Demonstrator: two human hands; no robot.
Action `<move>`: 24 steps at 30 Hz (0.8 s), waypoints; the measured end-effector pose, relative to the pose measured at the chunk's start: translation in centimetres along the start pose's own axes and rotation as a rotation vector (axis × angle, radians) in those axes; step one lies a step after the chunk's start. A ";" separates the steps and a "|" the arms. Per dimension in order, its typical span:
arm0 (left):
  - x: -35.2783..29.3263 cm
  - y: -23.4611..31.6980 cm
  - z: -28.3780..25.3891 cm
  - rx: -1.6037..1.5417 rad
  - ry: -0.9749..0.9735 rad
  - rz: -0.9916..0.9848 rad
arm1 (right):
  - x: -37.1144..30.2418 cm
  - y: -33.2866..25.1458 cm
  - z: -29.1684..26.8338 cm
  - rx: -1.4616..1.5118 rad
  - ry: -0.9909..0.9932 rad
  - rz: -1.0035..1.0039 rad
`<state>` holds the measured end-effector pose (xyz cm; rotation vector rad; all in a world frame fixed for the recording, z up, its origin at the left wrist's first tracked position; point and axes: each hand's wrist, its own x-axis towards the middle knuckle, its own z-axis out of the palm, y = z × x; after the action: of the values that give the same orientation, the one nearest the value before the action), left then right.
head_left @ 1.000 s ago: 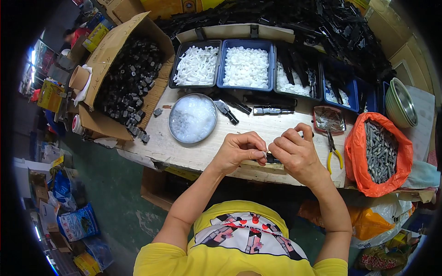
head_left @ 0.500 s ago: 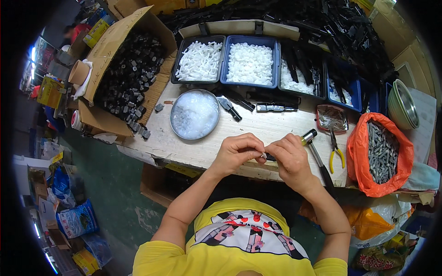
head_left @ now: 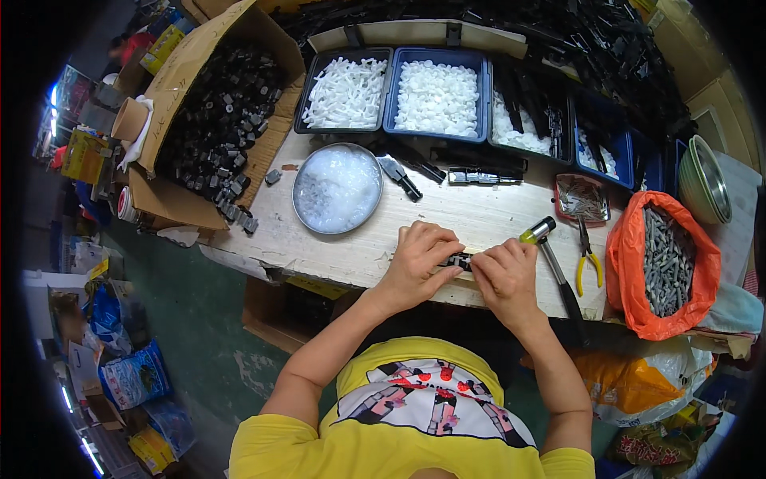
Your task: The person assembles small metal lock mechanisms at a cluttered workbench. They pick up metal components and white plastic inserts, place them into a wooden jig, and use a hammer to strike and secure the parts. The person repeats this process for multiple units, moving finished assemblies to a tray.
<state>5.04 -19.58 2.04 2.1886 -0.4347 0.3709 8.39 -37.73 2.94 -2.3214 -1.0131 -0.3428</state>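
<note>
Near the front edge of the table, my left hand [head_left: 419, 265] is closed around one end of a black slotted part [head_left: 457, 260]. My right hand [head_left: 508, 278] grips its other end, so only a short middle stretch shows between the fingers. Just right of that hand lies a hammer [head_left: 561, 275] with a yellow-and-silver head and dark handle. Pliers [head_left: 590, 267] with yellow grips rest beyond it, jaws toward a small red tray [head_left: 581, 180] of thin metal pieces. Up and left of my hands sits a round metal dish [head_left: 297, 206] full of small translucent white pieces.
A cardboard box [head_left: 185, 88] spills dark blocky parts at left. Blue bins [head_left: 388, 89] of white plastic pieces line the back, before a heap of black parts [head_left: 590, 60]. Black assemblies [head_left: 484, 177] lie before the bins. At right stand an orange-red bag [head_left: 630, 239] of grey metal parts and stacked bowls [head_left: 692, 188].
My fingertips were pinched together over a small light piece, with the black part mostly hidden. Now my hands are slightly apart, and the black part shows between them.
</note>
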 end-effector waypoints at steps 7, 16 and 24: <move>-0.1 -0.5 0.6 0.019 -0.087 -0.035 | 0.1 0.2 -0.3 0.005 -0.138 -0.019; 1.2 0.0 0.1 0.126 -0.221 0.007 | 0.2 0.0 -0.7 0.062 -0.128 0.025; 8.9 2.2 -0.1 0.236 -0.535 0.226 | 0.8 5.9 -5.0 -0.081 0.087 0.226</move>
<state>12.04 -22.35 7.18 2.4666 -0.9782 -0.0587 13.22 -43.43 4.89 -2.4406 -0.6980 -0.3962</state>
